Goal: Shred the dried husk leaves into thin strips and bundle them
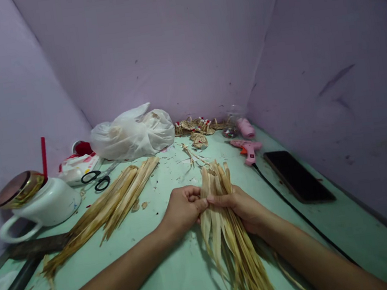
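Observation:
A bundle of dried leaf strips (235, 244), pale tan to yellow, hangs fanned out between my hands over the green table. My right hand (242, 205) wraps round it from the right, thumb laid across the front near the top. From the left, my left hand (185, 206) pinches the bundle's edge between thumb and bent fingers. Both thumb tips nearly meet on the strips. Behind the bundle, my right fingers are mostly hidden. More dried leaf strips (115, 198) lie in a flat pile to the left.
Scissors (101, 180), a white mug (49, 202), a hammer (27, 266) and a white plastic bag (133, 134) occupy the left side. Woven pieces (198, 132) sit by the back wall. On the right are a pink glue gun (247, 149), its black cord (285, 194) and a phone (297, 176).

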`<state>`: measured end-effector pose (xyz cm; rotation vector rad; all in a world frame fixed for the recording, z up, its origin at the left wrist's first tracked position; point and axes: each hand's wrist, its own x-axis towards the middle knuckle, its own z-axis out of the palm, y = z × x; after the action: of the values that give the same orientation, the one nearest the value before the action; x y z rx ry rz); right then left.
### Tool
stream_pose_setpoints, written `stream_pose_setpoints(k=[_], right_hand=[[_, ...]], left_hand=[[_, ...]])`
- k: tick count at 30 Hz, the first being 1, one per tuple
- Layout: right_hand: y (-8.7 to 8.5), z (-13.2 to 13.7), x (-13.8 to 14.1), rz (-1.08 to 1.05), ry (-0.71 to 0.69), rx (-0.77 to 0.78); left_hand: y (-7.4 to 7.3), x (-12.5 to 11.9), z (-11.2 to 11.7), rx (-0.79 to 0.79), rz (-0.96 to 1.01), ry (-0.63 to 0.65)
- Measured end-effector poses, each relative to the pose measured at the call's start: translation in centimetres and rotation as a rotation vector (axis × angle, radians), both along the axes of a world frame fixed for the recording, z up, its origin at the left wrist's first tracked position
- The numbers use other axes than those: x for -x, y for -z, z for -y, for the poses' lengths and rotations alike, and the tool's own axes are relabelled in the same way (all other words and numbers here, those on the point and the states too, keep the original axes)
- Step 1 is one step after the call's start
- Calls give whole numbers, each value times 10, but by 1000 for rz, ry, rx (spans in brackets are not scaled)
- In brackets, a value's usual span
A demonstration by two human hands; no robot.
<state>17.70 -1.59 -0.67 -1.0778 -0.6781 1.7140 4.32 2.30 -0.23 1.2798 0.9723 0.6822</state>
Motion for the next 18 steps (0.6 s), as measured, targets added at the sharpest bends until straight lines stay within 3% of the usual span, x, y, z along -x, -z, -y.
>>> stream_pose_setpoints(k=[5,8,14,18], right_hand=[[-1,-1,-2,65,34,-6],[-1,1,-5,73,53,15],[0,-2,-5,-103,102,111],[-1,-3,0,-179,119,98]], left_hand=[[-2,1,-1,-31,-116,-2],[-8,10,-14,-108,-210,-34],[-38,65,-66,-648,-719,-314],[-48,99,-88,-616,-970,-400]])
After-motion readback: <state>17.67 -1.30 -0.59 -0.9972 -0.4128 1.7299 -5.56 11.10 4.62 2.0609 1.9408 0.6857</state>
